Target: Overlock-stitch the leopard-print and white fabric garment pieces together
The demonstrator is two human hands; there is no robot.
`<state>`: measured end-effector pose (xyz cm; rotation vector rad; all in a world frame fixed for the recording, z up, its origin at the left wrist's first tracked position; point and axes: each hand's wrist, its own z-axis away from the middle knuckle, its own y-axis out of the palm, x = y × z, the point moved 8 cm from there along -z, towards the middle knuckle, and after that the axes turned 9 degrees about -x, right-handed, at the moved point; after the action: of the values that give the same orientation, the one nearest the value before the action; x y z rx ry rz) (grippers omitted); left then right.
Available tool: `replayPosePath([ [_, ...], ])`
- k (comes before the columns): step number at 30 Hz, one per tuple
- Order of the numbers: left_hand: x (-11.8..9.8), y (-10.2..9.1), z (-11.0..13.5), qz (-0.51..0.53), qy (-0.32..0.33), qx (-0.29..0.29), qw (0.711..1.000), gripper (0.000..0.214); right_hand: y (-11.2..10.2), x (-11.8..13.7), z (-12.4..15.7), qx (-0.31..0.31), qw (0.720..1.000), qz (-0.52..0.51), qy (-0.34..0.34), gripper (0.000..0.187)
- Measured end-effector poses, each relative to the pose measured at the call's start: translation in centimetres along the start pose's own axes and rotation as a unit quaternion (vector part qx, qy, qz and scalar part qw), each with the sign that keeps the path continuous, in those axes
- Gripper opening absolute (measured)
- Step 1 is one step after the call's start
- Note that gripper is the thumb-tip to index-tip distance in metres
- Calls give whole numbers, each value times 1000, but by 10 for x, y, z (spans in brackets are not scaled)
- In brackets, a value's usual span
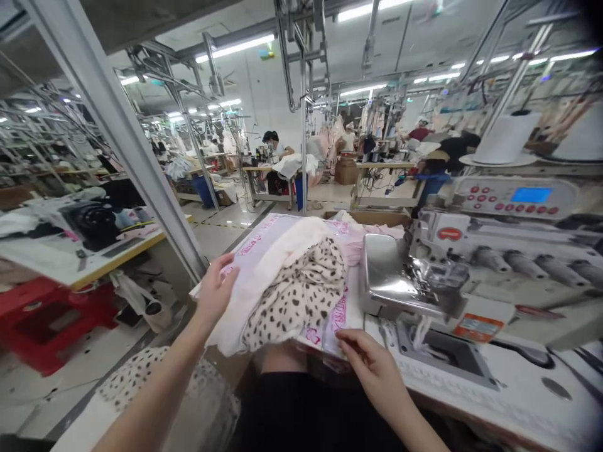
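Observation:
A bundle of spotted cream fabric (301,295) lies with a plain cream piece (277,257) on a clear plastic bag with pink print (264,242) at the table's left end. My left hand (215,290) grips the bag's left edge, fingers curled round it. My right hand (370,364) pinches the near edge of the bag, just below the fabric.
A white overlock sewing machine (471,263) with a control panel (509,198) stands to the right on the table (471,383). More spotted fabric (136,373) lies low at the left. A slanted metal post (127,132), red stools (42,326) and other workstations with people are beyond.

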<state>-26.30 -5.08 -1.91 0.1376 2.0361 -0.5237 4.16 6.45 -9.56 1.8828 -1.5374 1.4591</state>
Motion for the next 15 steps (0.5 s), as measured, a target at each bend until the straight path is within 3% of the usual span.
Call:
replayPosePath([
  [2, -21, 44, -33, 16, 9, 32, 999, 50, 2, 1, -1, 9, 1000, 6, 6, 20],
  [4, -31, 88, -51, 35, -7, 94, 995, 49, 2, 1, 2, 18, 1000, 9, 18, 19],
  [7, -40, 129, -40, 80, -45, 203, 975, 38, -2, -2, 9, 18, 998, -2, 53, 20],
  [9, -44, 126, -12, 122, -65, 254, 957, 38, -6, -5, 12, 9, 996, -26, 89, 22],
  [12, -37, 85, 44, 215, -116, 283, 927, 48, -1, -13, 10, 2, 979, -113, 167, 30],
  [15, 11, 29, 102, 358, -294, 208, 861, 49, 21, -15, 0, -18, 931, -271, 245, 41],
])
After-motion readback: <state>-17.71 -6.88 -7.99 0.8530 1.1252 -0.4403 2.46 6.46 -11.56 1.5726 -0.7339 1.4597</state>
